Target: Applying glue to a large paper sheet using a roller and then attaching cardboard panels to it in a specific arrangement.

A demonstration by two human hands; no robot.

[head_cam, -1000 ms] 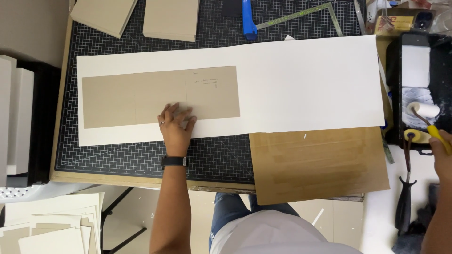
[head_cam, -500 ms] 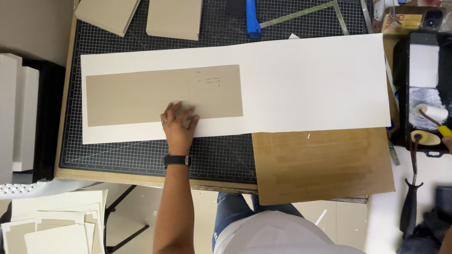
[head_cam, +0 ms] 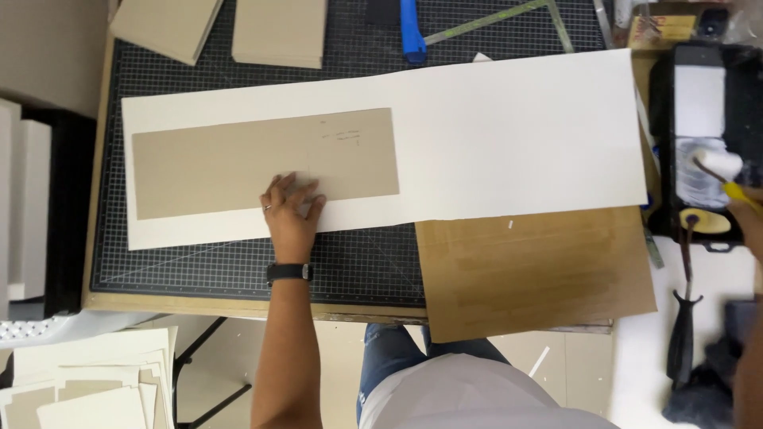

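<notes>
Cardboard strip (head_cam: 238, 163), long and grey-brown, lay flat on the left half of a big white sheet (head_cam: 509, 135), and that sheet sat across a dark gridded cutting mat (head_cam: 238, 266). Left hand (head_cam: 292, 210) was pressed palm-down on the near edge of the strip, fingers spread fairly wide and flat, half on the strip and half on the white sheet, not gripping anything. It had a black watch (head_cam: 288, 272) on the wrist and what looked like a ring on one finger.

Right hand (head_cam: 747, 218) was way off at the right edge of the view, barely in shot and blurry, so I couldn't tell how the fingers were set. It seemed to be at the yellow handle of a small paint roller (head_cam: 719, 167), which rested in a black tray (head_cam: 699, 52) with a white patch inside.

Near and right of the white sheet, a brown board (head_cam: 532, 274) stuck out past the table's near edge, tucked partly under the sheet. At the far side of the mat there were two more grey boards (head_cam: 278, 32), a blue knife (head_cam: 412, 32) and a metal square ruler (head_cam: 509, 16). Down at the near left, below the table, a messy stack of pale sheets (head_cam: 87, 381) was piled up.
</notes>
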